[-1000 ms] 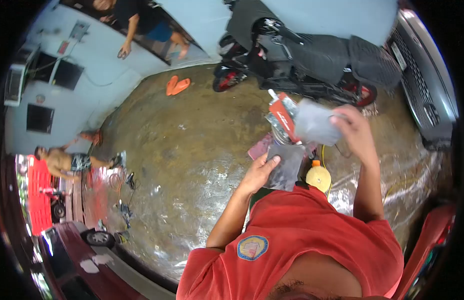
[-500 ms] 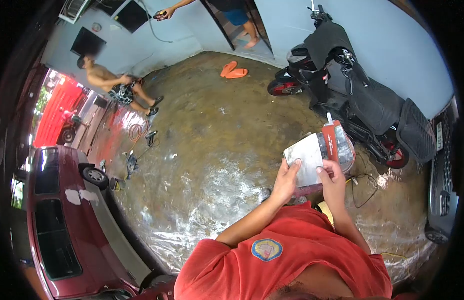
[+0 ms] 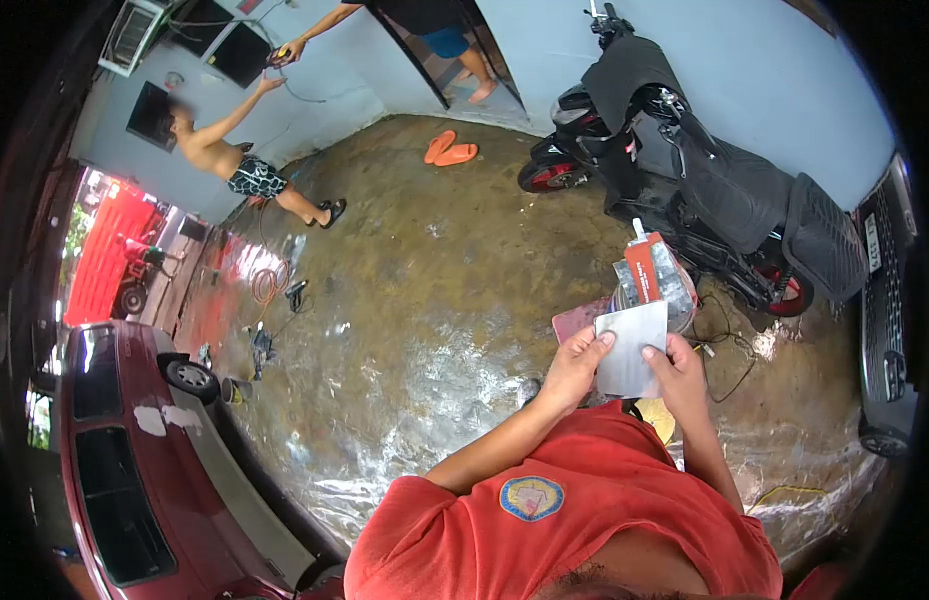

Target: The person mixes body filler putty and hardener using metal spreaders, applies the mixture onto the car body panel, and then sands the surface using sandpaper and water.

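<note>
A pale grey, rectangular flat sheet (image 3: 632, 350) is held up in front of my red shirt, smooth and slightly shiny. My left hand (image 3: 575, 372) grips its left edge, with the thumb on its face. On the right edge, my right hand (image 3: 681, 378) pinches it in the same way. Just beyond the sheet stands a round can (image 3: 677, 280) with a red tube (image 3: 642, 272) with a white nozzle lying over its top. A reddish flat board (image 3: 578, 322) shows behind my left hand, partly covered.
A black motorbike (image 3: 675, 170) stands by the wall to the right, with a cable (image 3: 737, 375) on the floor near it. A maroon van (image 3: 135, 450) is at left. Orange slippers (image 3: 452, 150) lie ahead. Two people are at the back, one in a doorway.
The sheet has turned more upright and moved slightly down and right in view. At the back, one person has raised an arm to the object the person in the doorway holds out.
</note>
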A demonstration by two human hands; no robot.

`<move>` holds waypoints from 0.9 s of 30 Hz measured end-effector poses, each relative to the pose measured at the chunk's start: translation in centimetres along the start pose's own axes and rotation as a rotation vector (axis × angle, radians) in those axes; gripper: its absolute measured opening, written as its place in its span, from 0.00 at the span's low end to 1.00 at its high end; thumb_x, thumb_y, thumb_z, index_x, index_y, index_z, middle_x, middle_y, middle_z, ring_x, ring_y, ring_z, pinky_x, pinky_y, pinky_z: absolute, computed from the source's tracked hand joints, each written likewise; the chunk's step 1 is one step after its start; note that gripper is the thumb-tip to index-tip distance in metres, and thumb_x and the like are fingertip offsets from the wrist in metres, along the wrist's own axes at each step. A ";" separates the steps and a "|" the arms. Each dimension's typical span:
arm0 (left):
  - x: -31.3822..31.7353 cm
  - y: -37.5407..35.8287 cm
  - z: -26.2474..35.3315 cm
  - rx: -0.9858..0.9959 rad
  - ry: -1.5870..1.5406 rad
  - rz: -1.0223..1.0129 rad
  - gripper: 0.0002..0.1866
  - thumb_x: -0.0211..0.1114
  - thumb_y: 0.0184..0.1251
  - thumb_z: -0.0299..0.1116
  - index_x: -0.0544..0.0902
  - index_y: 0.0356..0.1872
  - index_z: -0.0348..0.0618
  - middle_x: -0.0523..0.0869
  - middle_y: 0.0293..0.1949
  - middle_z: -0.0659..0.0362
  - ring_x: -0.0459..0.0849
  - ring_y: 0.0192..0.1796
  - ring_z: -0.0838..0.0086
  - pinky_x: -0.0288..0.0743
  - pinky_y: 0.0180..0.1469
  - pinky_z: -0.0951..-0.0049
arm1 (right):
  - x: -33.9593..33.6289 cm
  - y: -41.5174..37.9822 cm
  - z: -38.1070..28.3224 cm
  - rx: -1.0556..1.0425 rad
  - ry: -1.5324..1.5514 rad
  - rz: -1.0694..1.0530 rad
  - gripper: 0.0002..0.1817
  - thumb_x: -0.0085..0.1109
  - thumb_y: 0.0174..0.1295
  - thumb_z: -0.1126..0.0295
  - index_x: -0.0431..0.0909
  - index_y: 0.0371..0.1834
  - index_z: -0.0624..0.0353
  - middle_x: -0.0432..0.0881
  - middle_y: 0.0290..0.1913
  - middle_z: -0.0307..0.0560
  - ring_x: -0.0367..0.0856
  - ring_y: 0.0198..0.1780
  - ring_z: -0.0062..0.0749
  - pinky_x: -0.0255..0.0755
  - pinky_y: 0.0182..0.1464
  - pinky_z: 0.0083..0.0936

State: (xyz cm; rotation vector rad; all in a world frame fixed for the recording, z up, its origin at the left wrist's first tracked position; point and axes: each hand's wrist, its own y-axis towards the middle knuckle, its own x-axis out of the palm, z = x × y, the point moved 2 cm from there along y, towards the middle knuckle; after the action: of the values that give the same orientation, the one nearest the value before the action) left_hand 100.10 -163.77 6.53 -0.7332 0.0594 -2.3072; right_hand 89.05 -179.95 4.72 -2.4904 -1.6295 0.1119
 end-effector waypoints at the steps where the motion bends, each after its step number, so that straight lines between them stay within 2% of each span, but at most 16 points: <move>1: 0.6 0.2 0.0 0.002 0.003 -0.030 0.15 0.55 0.81 0.37 0.79 0.59 0.39 0.86 0.49 0.62 0.82 0.50 0.80 0.75 0.56 0.75 | -0.5 -0.1 0.3 0.026 -0.018 0.006 0.17 0.63 0.67 0.70 0.74 0.56 0.65 0.82 0.46 0.38 0.77 0.46 0.19 0.73 0.51 0.22; 4: 2.2 0.1 0.1 -0.041 0.073 -0.095 0.16 0.56 0.80 0.36 0.79 0.60 0.39 0.86 0.50 0.63 0.82 0.49 0.80 0.76 0.55 0.75 | -0.4 -1.3 -1.6 -0.043 0.202 0.009 0.21 0.64 0.67 0.70 0.73 0.60 0.65 0.82 0.49 0.39 0.78 0.50 0.21 0.73 0.56 0.24; 7: 2.4 0.8 -0.9 -0.041 0.157 -0.128 0.16 0.57 0.79 0.34 0.79 0.61 0.39 0.86 0.51 0.64 0.82 0.49 0.82 0.76 0.54 0.76 | -1.4 -2.4 -1.6 0.057 0.131 0.015 0.24 0.66 0.65 0.69 0.72 0.62 0.63 0.82 0.51 0.39 0.77 0.51 0.20 0.73 0.55 0.24; 8: 2.6 1.2 -1.6 -0.047 0.179 -0.141 0.16 0.57 0.79 0.34 0.79 0.62 0.40 0.86 0.51 0.64 0.82 0.49 0.82 0.76 0.53 0.77 | -1.9 -2.8 -1.4 0.100 0.195 0.005 0.25 0.68 0.63 0.69 0.73 0.62 0.62 0.82 0.52 0.38 0.78 0.52 0.20 0.73 0.55 0.24; 9: 2.9 1.4 -1.5 -0.010 0.249 -0.141 0.16 0.60 0.77 0.34 0.78 0.61 0.41 0.85 0.47 0.66 0.80 0.44 0.84 0.76 0.49 0.79 | -3.0 -3.3 -1.0 0.152 0.188 0.009 0.25 0.67 0.65 0.70 0.72 0.63 0.64 0.82 0.55 0.41 0.78 0.55 0.23 0.73 0.60 0.27; 10: 2.7 1.4 -1.0 -0.107 0.274 -0.102 0.15 0.62 0.75 0.35 0.79 0.57 0.42 0.85 0.43 0.67 0.80 0.42 0.83 0.75 0.48 0.79 | -4.0 -3.6 -0.4 0.100 0.198 0.093 0.24 0.67 0.65 0.69 0.73 0.62 0.64 0.83 0.53 0.41 0.79 0.54 0.23 0.73 0.59 0.27; 11: 1.4 2.0 -1.7 -0.124 0.365 -0.061 0.16 0.63 0.73 0.37 0.79 0.57 0.42 0.84 0.46 0.65 0.80 0.44 0.80 0.75 0.51 0.75 | -5.6 -3.8 0.4 0.171 0.205 0.239 0.24 0.67 0.64 0.69 0.73 0.61 0.64 0.84 0.51 0.42 0.80 0.52 0.23 0.74 0.57 0.27; 12: 0.6 2.7 -2.2 0.016 0.399 -0.029 0.18 0.64 0.73 0.38 0.77 0.58 0.43 0.81 0.52 0.62 0.79 0.48 0.78 0.75 0.52 0.73 | -6.6 -4.0 -1.0 0.096 0.255 0.351 0.23 0.66 0.64 0.69 0.73 0.60 0.64 0.84 0.50 0.43 0.82 0.50 0.24 0.75 0.55 0.26; 13: -0.9 3.6 -2.4 0.016 0.420 -0.041 0.23 0.63 0.74 0.36 0.72 0.65 0.39 0.76 0.62 0.56 0.75 0.62 0.71 0.71 0.64 0.70 | -8.4 -4.2 0.1 0.148 0.303 0.451 0.22 0.64 0.64 0.70 0.73 0.59 0.65 0.85 0.49 0.43 0.83 0.49 0.25 0.75 0.54 0.26; 14: -1.2 4.0 -2.5 0.028 0.434 0.064 0.28 0.64 0.73 0.37 0.69 0.69 0.38 0.74 0.67 0.52 0.73 0.67 0.67 0.66 0.69 0.66 | -9.8 -4.1 0.4 0.098 0.218 0.497 0.20 0.62 0.65 0.70 0.75 0.58 0.66 0.85 0.49 0.44 0.83 0.48 0.25 0.75 0.54 0.26; 16: -2.9 5.6 -3.0 0.005 0.471 0.163 0.33 0.65 0.73 0.38 0.64 0.73 0.37 0.68 0.71 0.48 0.67 0.73 0.64 0.62 0.73 0.64 | -11.4 -4.0 1.9 0.106 0.334 0.493 0.18 0.60 0.66 0.70 0.77 0.57 0.65 0.85 0.49 0.43 0.83 0.48 0.26 0.75 0.55 0.27; 20: -3.9 7.9 -4.2 0.001 0.587 0.165 0.36 0.65 0.73 0.38 0.60 0.75 0.36 0.64 0.74 0.46 0.63 0.75 0.62 0.63 0.73 0.64 | -11.1 -3.0 4.9 0.159 0.287 0.451 0.17 0.60 0.65 0.72 0.78 0.57 0.63 0.85 0.49 0.43 0.83 0.49 0.28 0.75 0.56 0.28; 27: -4.9 9.7 -6.4 0.003 0.706 0.090 0.33 0.62 0.74 0.31 0.60 0.75 0.33 0.66 0.70 0.48 0.68 0.71 0.62 0.64 0.71 0.66 | -10.3 -1.6 6.1 0.192 0.318 0.450 0.17 0.60 0.64 0.72 0.78 0.55 0.64 0.85 0.47 0.44 0.83 0.47 0.29 0.74 0.53 0.30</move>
State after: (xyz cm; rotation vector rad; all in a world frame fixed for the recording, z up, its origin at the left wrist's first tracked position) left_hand 105.62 -168.97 -3.54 0.1130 0.3976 -2.3649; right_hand 82.54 -188.19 -1.26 -2.5181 -0.8813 -0.0686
